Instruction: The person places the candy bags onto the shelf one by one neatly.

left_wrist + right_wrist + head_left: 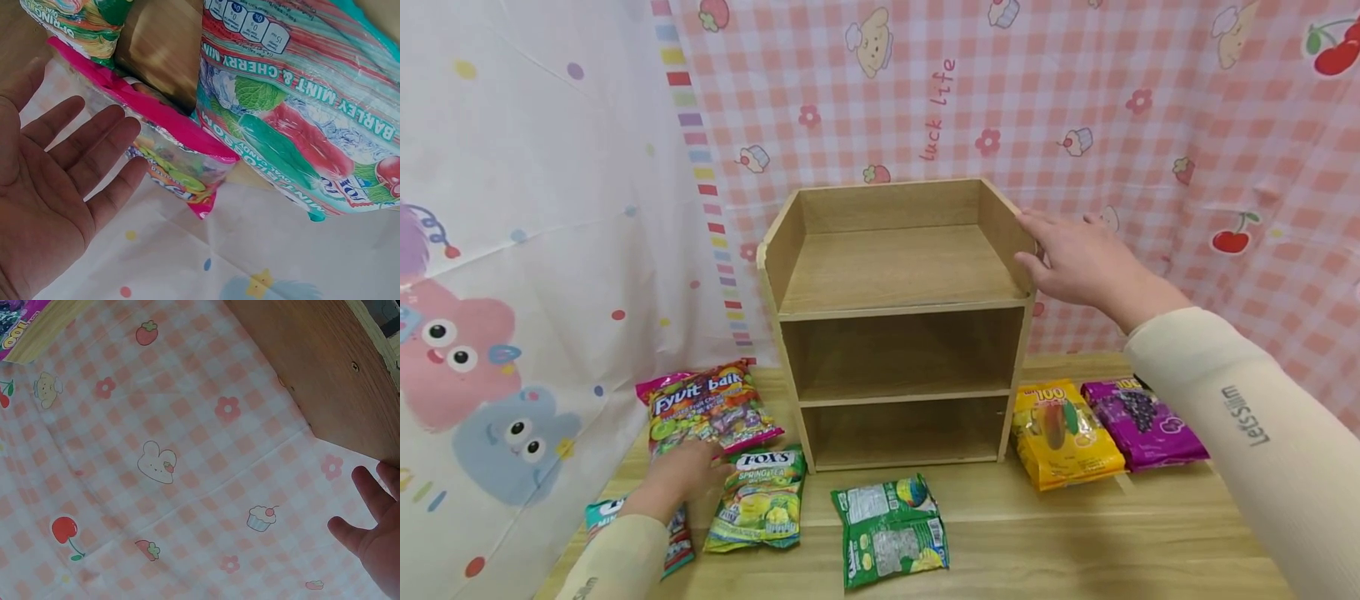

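My left hand [681, 479] hovers over the candy bags at the left, fingers spread and palm bare in the left wrist view. Under that forearm lies a teal and red mint candy bag [294, 125], partly covered in the head view. Beyond the hand is a pink-edged fruit candy bag [711, 408], and to its right a green and yellow Fox's Spring Tea bag [758, 500]. A three-level wooden shelf [895, 267] stands in the middle. My right hand [1078, 258] is at its right side panel, fingertips at the upper edge, fingers extended.
A green candy bag [891, 529] lies back side up before the shelf. Right of the shelf are a yellow mango candy bag [1063, 433] and a purple grape candy bag [1146, 421]. A pink checked cloth [880, 100] hangs behind, a white patterned one [550, 208] at left.
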Demonstrator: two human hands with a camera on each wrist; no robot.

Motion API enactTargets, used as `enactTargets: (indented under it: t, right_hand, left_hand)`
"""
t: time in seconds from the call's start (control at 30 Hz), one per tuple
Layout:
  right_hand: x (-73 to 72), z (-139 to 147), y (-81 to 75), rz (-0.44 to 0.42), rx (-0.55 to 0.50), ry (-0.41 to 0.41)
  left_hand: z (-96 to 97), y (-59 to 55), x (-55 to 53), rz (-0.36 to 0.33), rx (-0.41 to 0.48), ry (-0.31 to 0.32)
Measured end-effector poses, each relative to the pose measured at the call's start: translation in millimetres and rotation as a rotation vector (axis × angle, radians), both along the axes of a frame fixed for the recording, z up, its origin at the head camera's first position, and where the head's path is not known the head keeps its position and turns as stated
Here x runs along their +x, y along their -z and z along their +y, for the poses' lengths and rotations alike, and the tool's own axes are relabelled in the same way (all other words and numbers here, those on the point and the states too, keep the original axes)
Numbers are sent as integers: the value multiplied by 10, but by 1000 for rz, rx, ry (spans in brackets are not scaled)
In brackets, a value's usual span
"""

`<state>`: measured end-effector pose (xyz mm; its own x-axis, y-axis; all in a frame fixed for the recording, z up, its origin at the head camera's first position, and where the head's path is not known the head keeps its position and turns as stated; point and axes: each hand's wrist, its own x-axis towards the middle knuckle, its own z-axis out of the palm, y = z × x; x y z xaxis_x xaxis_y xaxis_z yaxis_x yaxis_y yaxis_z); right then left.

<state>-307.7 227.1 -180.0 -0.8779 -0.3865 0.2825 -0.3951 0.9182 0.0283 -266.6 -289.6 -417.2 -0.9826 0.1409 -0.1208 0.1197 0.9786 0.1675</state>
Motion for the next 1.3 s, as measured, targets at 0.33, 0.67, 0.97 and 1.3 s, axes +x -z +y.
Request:
enactTargets:
  t: [0.33, 0.67, 0.97, 1.3]
  right_hand:
    - [8, 46, -29, -15, -26, -4]
    - [6, 19, 17, 1, -38, 10]
    - [31, 40, 25, 11, -48, 21]
    - [32, 0, 41, 33, -53, 21]
  left_hand:
    - [10, -8, -1, -9, -9, -5]
    - [7, 8, -7, -4, -21, -9]
    - [-45, -20, -41, -10, 16, -26]
    - [-412, -67, -116, -8, 5, -117]
